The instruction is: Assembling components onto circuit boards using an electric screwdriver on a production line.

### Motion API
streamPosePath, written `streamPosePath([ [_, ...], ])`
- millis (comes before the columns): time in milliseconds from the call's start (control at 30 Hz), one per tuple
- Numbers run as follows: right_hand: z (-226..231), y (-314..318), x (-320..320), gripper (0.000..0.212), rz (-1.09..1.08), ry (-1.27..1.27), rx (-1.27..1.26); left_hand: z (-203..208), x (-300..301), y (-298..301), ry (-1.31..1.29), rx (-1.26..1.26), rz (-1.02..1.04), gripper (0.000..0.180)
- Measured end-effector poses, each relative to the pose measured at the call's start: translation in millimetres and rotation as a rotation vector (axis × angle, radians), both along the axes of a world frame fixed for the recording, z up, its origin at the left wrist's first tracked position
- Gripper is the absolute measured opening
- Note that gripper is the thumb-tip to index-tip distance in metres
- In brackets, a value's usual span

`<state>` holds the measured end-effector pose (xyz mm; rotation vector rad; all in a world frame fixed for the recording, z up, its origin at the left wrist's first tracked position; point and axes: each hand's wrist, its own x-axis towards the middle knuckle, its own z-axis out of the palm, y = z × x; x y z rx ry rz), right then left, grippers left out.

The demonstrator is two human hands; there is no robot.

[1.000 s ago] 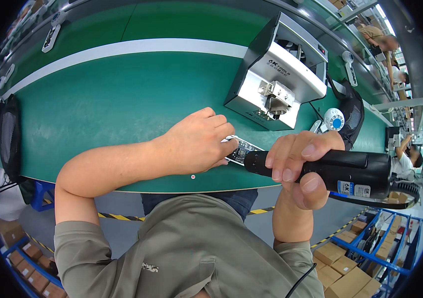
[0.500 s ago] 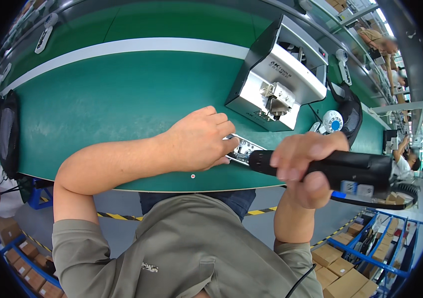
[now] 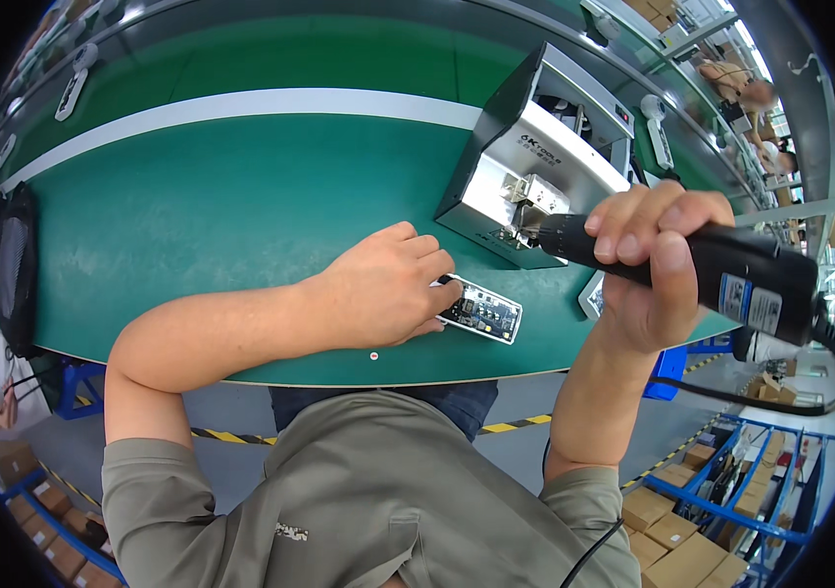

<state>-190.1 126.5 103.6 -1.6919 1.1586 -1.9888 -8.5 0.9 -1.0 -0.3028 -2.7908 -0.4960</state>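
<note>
My right hand (image 3: 661, 269) is wrapped round a black corded electric screwdriver (image 3: 756, 269), raised above the bench on the right. The screwdriver's front end lies over the metal outlet block (image 3: 547, 194) of a silver and black screw feeder (image 3: 506, 147); whether its tip touches there is hidden. On the green bench, my left hand (image 3: 378, 286) grips the left end of a slim white-edged housing with an exposed circuit board (image 3: 488, 312). Fingers and thumb cover that end, while the right end of the board shows plainly.
A small white round piece (image 3: 374, 357) lies near the bench's front edge. Beyond my right wrist is part of a white device (image 3: 592, 296). A black mesh-covered object (image 3: 16, 265) stands at the left end. Cartons (image 3: 672, 527) fill a blue rack at lower right.
My right hand has lifted the screwdriver off the circuit board, up and rightward to the feeder's outlet block. My left hand keeps its grip on the housing, whose board is now more exposed.
</note>
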Motion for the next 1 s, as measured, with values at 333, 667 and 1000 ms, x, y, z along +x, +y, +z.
streamPosePath([
  [333, -19.5, 64.5, 15.0, 0.031, 0.046, -0.285, 0.036, -1.3, 0.2, 0.8, 0.02, -0.005, 0.003, 0.031],
  [667, -39.6, 83.5, 13.9, 0.033, 0.04, -0.342, 0.064, 5.5, -1.2, 0.1, -0.011, 0.008, -0.008, 0.033],
  [1000, -44.2, 81.9, 15.8, 0.031, 0.062, -0.325, 0.07, 3.6, -1.3, 1.7, 0.013, 0.013, -0.008, 0.032],
])
